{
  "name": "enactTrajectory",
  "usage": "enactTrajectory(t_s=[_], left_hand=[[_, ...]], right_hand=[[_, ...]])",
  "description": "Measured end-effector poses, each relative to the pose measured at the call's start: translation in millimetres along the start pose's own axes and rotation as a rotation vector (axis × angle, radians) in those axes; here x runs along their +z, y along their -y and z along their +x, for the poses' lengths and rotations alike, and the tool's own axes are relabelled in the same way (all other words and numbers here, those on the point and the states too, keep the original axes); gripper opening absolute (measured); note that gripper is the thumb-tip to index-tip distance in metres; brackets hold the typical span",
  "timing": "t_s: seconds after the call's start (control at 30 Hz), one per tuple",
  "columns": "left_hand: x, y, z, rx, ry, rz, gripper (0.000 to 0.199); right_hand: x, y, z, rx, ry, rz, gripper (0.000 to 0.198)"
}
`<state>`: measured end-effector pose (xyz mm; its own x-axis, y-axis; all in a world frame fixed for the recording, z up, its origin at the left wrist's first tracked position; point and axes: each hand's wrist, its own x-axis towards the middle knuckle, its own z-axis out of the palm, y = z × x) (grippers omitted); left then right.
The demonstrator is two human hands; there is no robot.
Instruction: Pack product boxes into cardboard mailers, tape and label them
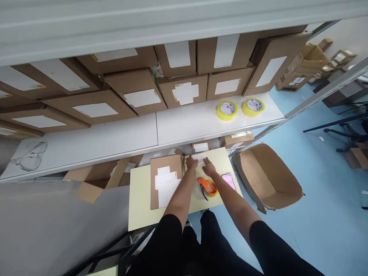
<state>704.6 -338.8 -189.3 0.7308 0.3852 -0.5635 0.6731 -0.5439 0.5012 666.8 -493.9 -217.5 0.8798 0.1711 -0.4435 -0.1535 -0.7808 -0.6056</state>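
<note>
A small flat white piece (199,156) lies near the far edge of the pale yellow table (140,195); whether it is a label or a thin packet I cannot tell. My left hand (191,163) grips its left end with closed fingers. At its right end is my right hand (209,168), the fingers closed on the near corner. Just left of my left hand, a flat cardboard box (154,191) bears white labels (168,189). Between my forearms sits an orange tape dispenser (209,187) with a yellow roll. A phone (229,181) with a lit pink screen is beside my right forearm.
Beyond the table runs a white shelf (123,134) stacked with labelled cardboard boxes (184,92). Two yellow tape rolls (227,110) and a pair of glasses (30,157) rest on it. An open carton (270,176) stands on the blue floor at right; another open carton (97,178) is at left.
</note>
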Motion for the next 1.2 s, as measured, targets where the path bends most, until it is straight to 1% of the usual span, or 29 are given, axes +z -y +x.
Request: enactTrajectory(t_s=[0.1, 0.17, 0.27, 0.33, 0.4, 0.47, 0.6, 0.7, 0.87, 0.93, 1.03, 1.13, 1.2], left_hand=[[6, 9, 6, 0.079, 0.001, 0.059, 0.067], [12, 15, 1, 0.119, 0.000, 0.078, 0.064], [25, 26, -18, 0.130, 0.030, 0.091, 0.061], [34, 31, -33, 0.136, 0.062, 0.098, 0.059], [41, 33, -44, 0.145, 0.060, 0.089, 0.058], [43, 35, -49, 0.161, 0.040, 0.050, 0.057], [39, 38, -48, 0.180, -0.014, -0.039, 0.061], [35, 42, -49, 0.176, -0.039, -0.061, 0.065], [29, 43, -56, 0.164, -0.043, -0.036, 0.055], [26, 41, -61, 0.173, -0.051, -0.011, 0.053], [19, 36, -70, 0.195, -0.032, 0.005, 0.054], [9, 32, -80, 0.224, -0.016, 0.003, 0.054], [1, 30, -86, 0.273, 0.013, 0.000, 0.053]], right_hand=[[4, -7, -1, -0.025, 0.011, -0.039, 0.078], [6, -12, -10, -0.022, 0.004, -0.058, 0.078], [10, -24, -36, -0.006, -0.028, -0.087, 0.078], [13, -35, -55, -0.019, -0.065, -0.085, 0.079], [13, -47, -70, -0.019, -0.089, -0.072, 0.080], [11, -54, -76, -0.015, -0.088, -0.072, 0.080], [4, -52, -74, -0.032, -0.027, -0.138, 0.078], [5, -43, -73, -0.006, -0.054, -0.170, 0.079], [12, -33, -76, 0.058, -0.080, -0.137, 0.080], [13, -33, -76, 0.048, -0.123, -0.102, 0.080], [11, -31, -75, 0.044, -0.228, 0.005, 0.074], [3, -26, -72, 0.058, -0.351, 0.135, 0.066], [-5, -20, -69, 0.050, -0.418, 0.229, 0.065]])
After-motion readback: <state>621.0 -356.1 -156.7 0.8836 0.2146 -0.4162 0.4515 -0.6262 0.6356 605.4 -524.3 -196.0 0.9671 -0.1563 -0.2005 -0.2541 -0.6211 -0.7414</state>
